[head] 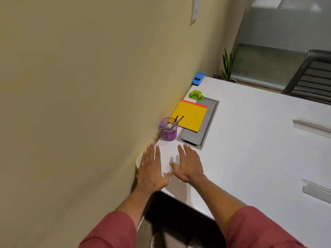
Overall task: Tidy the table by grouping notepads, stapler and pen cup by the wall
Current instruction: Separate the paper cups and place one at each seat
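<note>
A purple mesh pen cup (pixel 169 131) with several pens stands by the wall. Behind it lies a yellow notepad (pixel 190 115) with a red top edge, partly over a grey panel. Farther along the wall sit a green hole punch (pixel 196 95) and a blue stapler (pixel 198 79). My left hand (pixel 151 169) and my right hand (pixel 190 164) hover flat, fingers straight, over the table's near corner just short of the pen cup. Neither hand holds anything.
The white table (pixel 254 140) runs along a beige wall (pixel 80 95). A grey inset panel (pixel 206 126) lies under the notepad. Two clear plastic strips (pixel 311 126) (pixel 317 190) sit at the right. A white paper cup (pixel 139 161) peeks out beside my left hand. A black chair (pixel 311 79) and a plant (pixel 228 65) stand at the far end.
</note>
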The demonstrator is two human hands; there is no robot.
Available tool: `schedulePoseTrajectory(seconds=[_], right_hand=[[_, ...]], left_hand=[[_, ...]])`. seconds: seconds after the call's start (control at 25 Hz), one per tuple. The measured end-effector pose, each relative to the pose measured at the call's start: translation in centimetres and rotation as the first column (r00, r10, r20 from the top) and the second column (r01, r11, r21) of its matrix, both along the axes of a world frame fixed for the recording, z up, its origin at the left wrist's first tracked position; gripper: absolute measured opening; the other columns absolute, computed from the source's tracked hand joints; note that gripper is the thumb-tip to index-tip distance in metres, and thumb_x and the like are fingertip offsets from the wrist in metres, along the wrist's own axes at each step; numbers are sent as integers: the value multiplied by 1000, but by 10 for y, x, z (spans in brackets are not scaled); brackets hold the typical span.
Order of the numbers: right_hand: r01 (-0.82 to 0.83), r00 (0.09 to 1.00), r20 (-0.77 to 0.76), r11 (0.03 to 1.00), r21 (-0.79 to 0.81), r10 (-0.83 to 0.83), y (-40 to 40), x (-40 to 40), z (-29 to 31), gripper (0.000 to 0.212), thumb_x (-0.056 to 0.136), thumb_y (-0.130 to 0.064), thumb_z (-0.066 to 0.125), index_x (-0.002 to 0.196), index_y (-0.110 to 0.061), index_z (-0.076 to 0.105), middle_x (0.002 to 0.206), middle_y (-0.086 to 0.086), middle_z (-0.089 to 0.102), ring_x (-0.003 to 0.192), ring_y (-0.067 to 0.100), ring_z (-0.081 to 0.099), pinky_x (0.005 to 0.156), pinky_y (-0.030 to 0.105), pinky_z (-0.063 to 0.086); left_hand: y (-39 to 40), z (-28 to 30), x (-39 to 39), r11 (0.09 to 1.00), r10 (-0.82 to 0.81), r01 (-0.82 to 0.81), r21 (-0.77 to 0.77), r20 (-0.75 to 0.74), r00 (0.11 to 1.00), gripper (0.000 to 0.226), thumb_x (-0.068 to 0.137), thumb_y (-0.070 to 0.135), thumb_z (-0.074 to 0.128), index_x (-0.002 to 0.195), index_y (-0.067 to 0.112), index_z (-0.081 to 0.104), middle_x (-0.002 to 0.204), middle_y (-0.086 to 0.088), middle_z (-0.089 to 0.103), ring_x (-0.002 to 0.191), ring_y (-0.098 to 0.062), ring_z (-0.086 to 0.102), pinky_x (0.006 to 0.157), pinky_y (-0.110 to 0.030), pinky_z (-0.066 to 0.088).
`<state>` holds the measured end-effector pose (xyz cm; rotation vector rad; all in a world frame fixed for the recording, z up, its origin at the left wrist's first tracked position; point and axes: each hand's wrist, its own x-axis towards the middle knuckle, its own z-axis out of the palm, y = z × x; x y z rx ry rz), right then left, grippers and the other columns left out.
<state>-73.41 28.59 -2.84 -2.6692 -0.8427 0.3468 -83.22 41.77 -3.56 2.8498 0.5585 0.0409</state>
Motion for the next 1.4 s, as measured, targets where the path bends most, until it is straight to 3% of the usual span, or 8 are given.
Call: schedulePoseTrajectory(seconds=[0.16, 0.32, 0.52, 0.72, 0.84, 1.04, 1.24, 1.4], right_hand=[[69, 981, -185, 994, 88, -52, 35, -20, -7, 62, 92, -51, 45, 144, -17, 42, 145, 8, 50, 132, 26, 46, 110, 40, 36], [251, 917, -361, 947, 198, -168, 68, -36, -11, 48, 89, -44, 57, 128, -15, 61, 123, 6, 68, 108, 20, 65, 94, 32, 47], [386, 855, -443, 901, 198, -268, 91, -41, -18, 43, 89, -40, 62, 121, -11, 65, 118, 7, 70, 103, 22, 67, 91, 30, 46], [470, 829, -446, 853, 227, -338, 94, -39, -17, 24, 87, -24, 63, 103, -8, 73, 104, 9, 74, 93, 23, 67, 76, 23, 42], [504, 817, -443, 830, 239, -368, 85, -32, -8, 22, 83, -21, 63, 98, -9, 74, 96, 10, 74, 90, 25, 67, 75, 24, 43], [571, 792, -449, 764, 301, -414, 53, -6, 17, 14, 78, -21, 65, 86, -13, 73, 85, 9, 74, 78, 27, 70, 80, 36, 57], [622, 772, -453, 677, 393, -446, 3, 16, 49, 4, 72, -12, 65, 73, -13, 69, 70, 9, 70, 56, 22, 70, 63, 44, 62], [697, 717, -434, 587, 413, -546, -51, 26, 68, 8, 71, -12, 64, 67, -13, 71, 66, 5, 71, 62, 23, 70, 65, 42, 61]], left_hand=[[14, -4, -18, 998, 37, -38, -55, -12, 999, 104, 75, 63, 33, 156, 8, -3, 166, -14, -3, 154, -27, -4, 126, -41, 8], [28, -10, -32, 989, 61, -62, -134, -8, 998, 109, 76, 55, 56, 156, 10, -2, 166, -11, -1, 154, -25, -1, 126, -39, 10], [35, -13, -36, 981, 74, -75, -178, -16, 997, 111, 77, 44, 66, 156, 15, -6, 167, -7, -3, 154, -23, 0, 125, -34, 11], [37, -14, -37, 978, 74, -76, -196, -15, 997, 107, 78, 38, 65, 156, 16, -5, 166, -7, 4, 153, -25, 8, 124, -35, 17], [38, -15, -31, 970, 82, -82, -229, -12, 997, 108, 77, 37, 66, 156, 15, -4, 165, -8, 9, 152, -25, 12, 124, -36, 20], [29, -5, -1, 899, 142, -126, -419, 7, 990, 108, 75, 41, 79, 155, 15, 12, 158, -7, 24, 143, -26, 31, 115, -38, 33], [-4, 17, 38, 783, 67, 41, -620, 150, 986, 89, 69, 34, 88, 142, 21, 40, 136, -1, 50, 124, -20, 50, 99, -33, 47], [-46, 37, 70, 737, -36, 163, -656, 202, 979, 72, 64, 26, 90, 127, 18, 54, 120, -4, 63, 111, -25, 58, 93, -43, 51]])
